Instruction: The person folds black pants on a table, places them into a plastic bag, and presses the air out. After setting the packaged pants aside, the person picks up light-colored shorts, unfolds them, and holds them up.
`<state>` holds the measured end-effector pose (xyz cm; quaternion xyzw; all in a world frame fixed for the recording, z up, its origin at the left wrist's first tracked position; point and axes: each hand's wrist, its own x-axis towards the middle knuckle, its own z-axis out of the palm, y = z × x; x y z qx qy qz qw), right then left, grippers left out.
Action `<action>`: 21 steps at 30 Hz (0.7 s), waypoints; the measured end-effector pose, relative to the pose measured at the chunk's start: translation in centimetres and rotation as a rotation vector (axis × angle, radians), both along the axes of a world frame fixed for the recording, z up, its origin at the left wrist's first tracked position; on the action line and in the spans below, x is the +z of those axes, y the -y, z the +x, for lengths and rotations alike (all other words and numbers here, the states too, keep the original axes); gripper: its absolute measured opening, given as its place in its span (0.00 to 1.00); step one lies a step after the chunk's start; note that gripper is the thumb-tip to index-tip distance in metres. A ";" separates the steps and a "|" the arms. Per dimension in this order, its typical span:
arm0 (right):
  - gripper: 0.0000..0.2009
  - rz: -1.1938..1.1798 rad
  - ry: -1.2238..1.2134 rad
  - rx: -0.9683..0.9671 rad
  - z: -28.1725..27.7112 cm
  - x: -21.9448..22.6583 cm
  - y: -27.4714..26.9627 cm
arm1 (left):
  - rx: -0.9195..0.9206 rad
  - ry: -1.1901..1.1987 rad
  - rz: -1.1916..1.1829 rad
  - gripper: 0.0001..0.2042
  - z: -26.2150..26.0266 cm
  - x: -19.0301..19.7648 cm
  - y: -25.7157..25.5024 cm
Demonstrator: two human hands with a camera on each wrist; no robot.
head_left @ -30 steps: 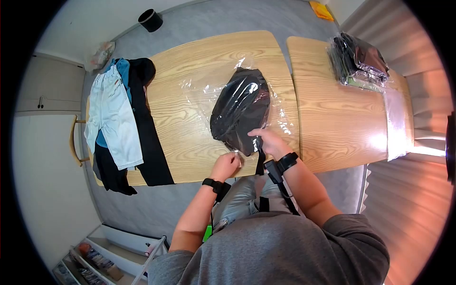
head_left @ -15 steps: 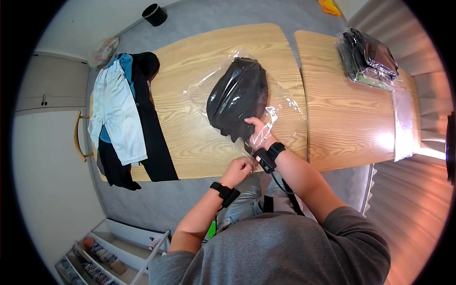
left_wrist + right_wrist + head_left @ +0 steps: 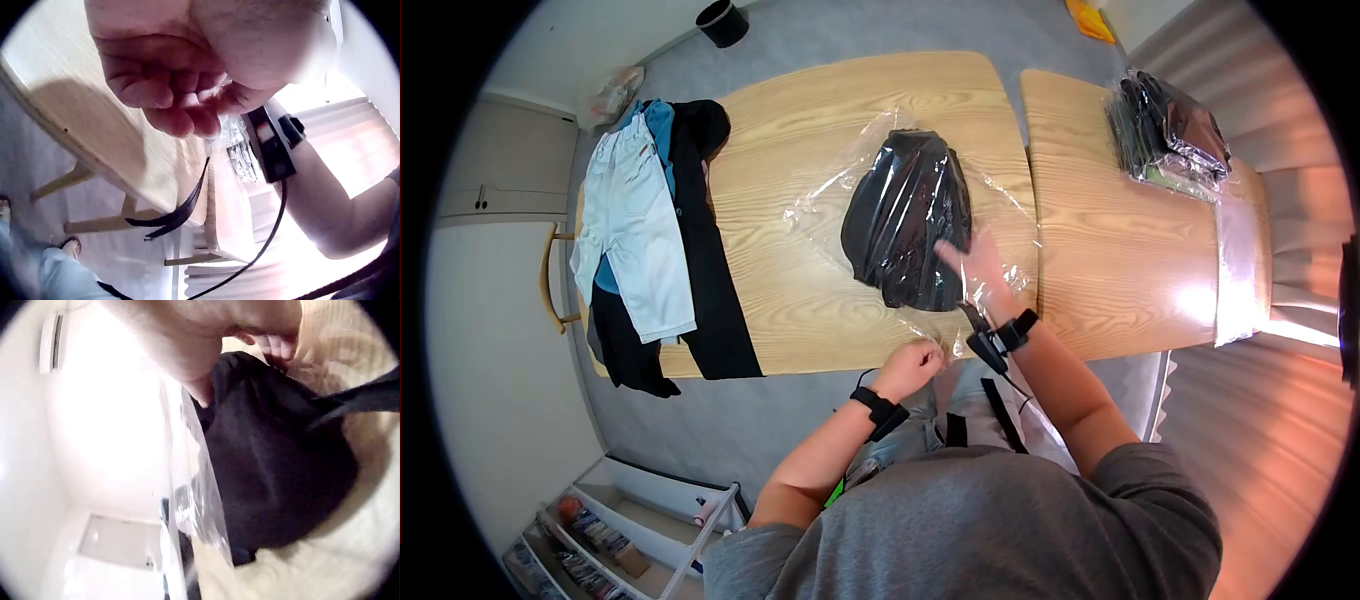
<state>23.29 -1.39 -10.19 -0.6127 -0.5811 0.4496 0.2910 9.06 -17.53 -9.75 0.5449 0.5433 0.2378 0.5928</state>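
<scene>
A black fabric bag (image 3: 908, 218) lies in the middle of the wooden table (image 3: 800, 130), inside a clear plastic bag (image 3: 840, 180). My right hand (image 3: 968, 262) is reached in under the film at the plastic bag's open end. Its straight fingers (image 3: 275, 344) rest against the black bag (image 3: 275, 469). My left hand (image 3: 914, 362) is at the table's front edge, its curled fingers (image 3: 181, 100) pinching the rim of the clear plastic (image 3: 228, 128). A black strap (image 3: 181, 212) hangs below the table edge.
Light blue trousers (image 3: 635, 225) and a black garment (image 3: 700, 250) lie spread at the table's left end. A stack of packed dark items (image 3: 1170, 125) sits on the second table (image 3: 1120, 260) at right, with clear bags (image 3: 1235, 265) beside it. A black bin (image 3: 722, 22) stands on the floor.
My right hand has slid right along the black bag's near end and flattened under the film. My left hand has drawn back toward the table edge, still pinching the plastic.
</scene>
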 end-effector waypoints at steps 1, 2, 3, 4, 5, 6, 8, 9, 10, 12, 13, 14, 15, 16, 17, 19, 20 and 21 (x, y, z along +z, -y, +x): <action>0.30 -0.086 -0.208 -0.109 0.0 0.0 -1.5 | 0.001 0.001 0.004 0.08 0.1 0.0 0.0; 0.30 0.033 -0.258 -0.226 -0.3 -3.2 -2.7 | -0.031 -0.019 0.018 0.08 0.2 0.0 0.1; 0.30 0.037 -0.261 -0.228 -0.4 -2.1 -3.7 | -0.064 -0.041 0.032 0.09 0.2 -0.1 0.0; 0.30 -0.016 -0.281 -0.156 -0.7 0.4 -4.6 | -0.068 -0.046 0.037 0.09 0.1 0.1 -0.3; 0.29 -0.072 -0.302 -0.083 -1.1 1.8 -5.3 | -0.088 -0.050 0.065 0.09 0.1 0.5 -0.6; 0.28 -0.110 -0.258 -0.099 -1.5 2.0 -5.9 | -0.111 -0.054 0.090 0.10 0.1 0.9 -0.6; 0.26 -0.293 -0.291 -0.078 -1.5 2.7 -6.6 | -0.177 -0.037 0.060 0.11 -0.3 1.3 -0.8; 0.23 -0.472 -0.315 -0.047 -1.4 3.2 -7.2 | -0.234 -0.012 0.034 0.12 -0.4 1.6 -1.2; 0.21 -0.498 -0.604 -0.066 -1.8 1.6 -7.2 | -0.241 -0.015 0.036 0.12 -0.8 3.0 -2.0; 0.20 -0.491 -0.657 -0.076 -1.7 0.6 -7.4 | -0.386 0.039 -0.271 0.14 -2.2 6.0 -3.6; 0.19 -0.490 -0.707 -0.082 -1.7 0.7 -7.2 | -0.225 0.100 -0.257 0.15 -2.8 7.0 -4.8; 0.19 -0.490 -0.709 -0.084 -1.7 0.4 -7.0 | -0.061 0.160 -0.243 0.17 -3.5 7.9 -6.4; 0.19 -0.437 -0.688 -0.091 -1.8 -0.2 -6.8 | 0.092 0.171 -0.022 0.17 -4.2 9.0 -8.7; 0.19 -0.382 -0.666 -0.097 -1.8 -0.7 -6.7 | 0.191 0.003 0.101 0.16 -5.4 9.2 -11.3; 0.19 -0.378 -0.668 -0.100 -1.7 -0.9 -6.6 | 0.277 -0.125 0.151 0.13 -6.4 10.1 -13.9; 0.21 -0.406 -0.494 -0.086 -1.2 -1.2 -6.1 | 0.393 -0.402 0.505 0.16 -9.1 5.6 -19.2; 0.22 -0.313 -0.406 -0.014 -0.8 -1.6 -5.9 | 0.350 -0.558 0.566 0.18 -10.4 3.8 -21.8; 0.22 -0.310 -0.403 -0.017 -0.6 -0.8 -5.4 | 0.307 -0.713 0.624 0.20 -11.0 2.4 -24.0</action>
